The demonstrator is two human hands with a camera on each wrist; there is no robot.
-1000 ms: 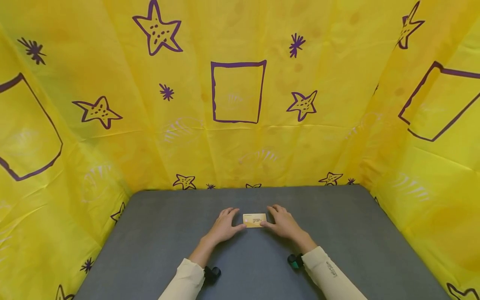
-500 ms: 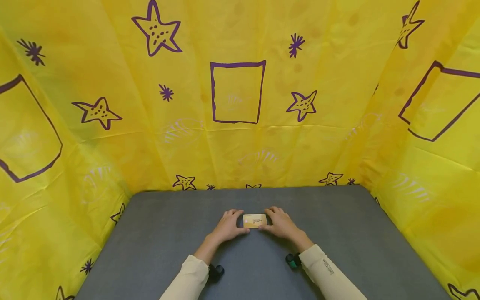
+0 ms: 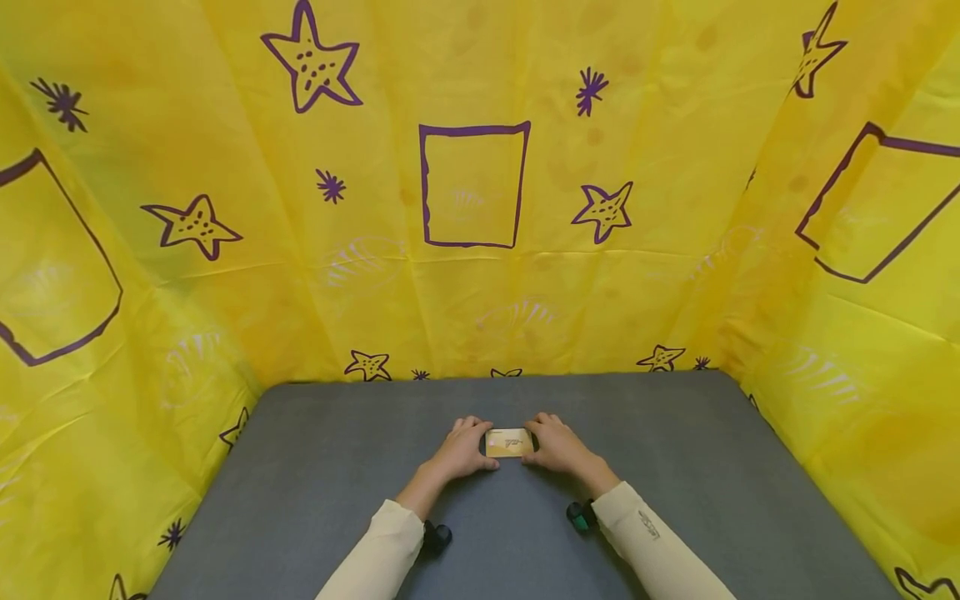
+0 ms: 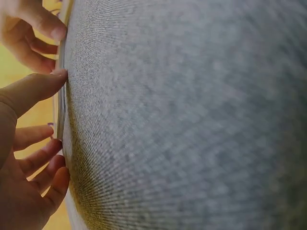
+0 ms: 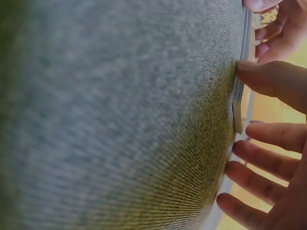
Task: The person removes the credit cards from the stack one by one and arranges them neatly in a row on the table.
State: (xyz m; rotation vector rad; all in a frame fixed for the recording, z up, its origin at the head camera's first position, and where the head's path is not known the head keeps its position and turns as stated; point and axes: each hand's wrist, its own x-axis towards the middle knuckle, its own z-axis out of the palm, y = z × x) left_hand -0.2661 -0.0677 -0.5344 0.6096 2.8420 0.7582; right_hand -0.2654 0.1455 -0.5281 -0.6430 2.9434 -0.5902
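A small stack of cards (image 3: 509,442) with a yellow and cream printed top lies on the grey table, in the middle of the head view. My left hand (image 3: 463,450) holds its left end, thumb at the near edge and fingers round the far corner. At the right end my right hand (image 3: 561,446) grips it in the same way. In the left wrist view the layered edge of the stack (image 4: 61,103) shows beside the left thumb. The right wrist view shows thin layers of the stack (image 5: 237,103) under the right thumb, slightly slanted at the end.
The grey cloth-covered tabletop (image 3: 337,467) spreads round both hands. Yellow curtains (image 3: 480,317) with purple stars and frames enclose it at the back and both sides. Dark wrist cameras, the left one (image 3: 437,537) and the right one (image 3: 581,517), sit below the wrists.
Both hands have moved inward to the stack's ends, and their fingers have closed in at its far corners. The stack has hardly moved.
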